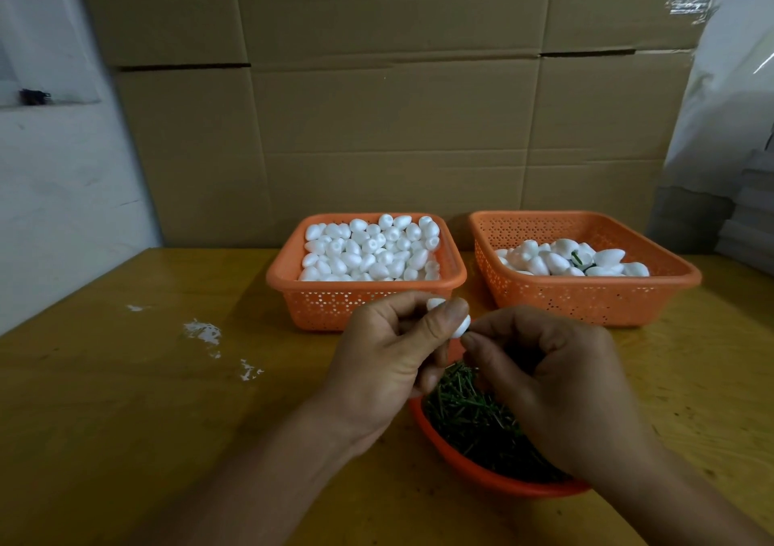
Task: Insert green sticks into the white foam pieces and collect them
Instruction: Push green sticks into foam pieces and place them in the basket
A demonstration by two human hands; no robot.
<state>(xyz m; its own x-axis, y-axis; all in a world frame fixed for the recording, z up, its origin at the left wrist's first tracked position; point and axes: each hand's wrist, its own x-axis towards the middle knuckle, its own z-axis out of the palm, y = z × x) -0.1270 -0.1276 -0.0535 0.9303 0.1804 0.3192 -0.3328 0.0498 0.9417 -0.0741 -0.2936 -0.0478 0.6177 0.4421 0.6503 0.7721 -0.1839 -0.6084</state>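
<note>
My left hand [393, 353] grips a white foam piece [460, 327] between thumb and fingers, above the near basket. My right hand [553, 386] has its fingertips pinched together right at the foam's right end; whatever they pinch is hidden. Below both hands an orange basket [473, 468] holds a heap of green sticks [469, 411]. Further back, an orange basket on the left [364, 298] is full of bare foam pieces [372, 248]. The orange basket on the right [586, 298] holds fewer foam pieces [565, 258], some with green sticks showing.
All baskets stand on a yellow wooden table [146, 399]. White foam crumbs [205, 332] lie on its left part. A wall of cardboard boxes [377, 106] rises right behind the table. A plastic-wrapped stack [733, 147] stands at the right.
</note>
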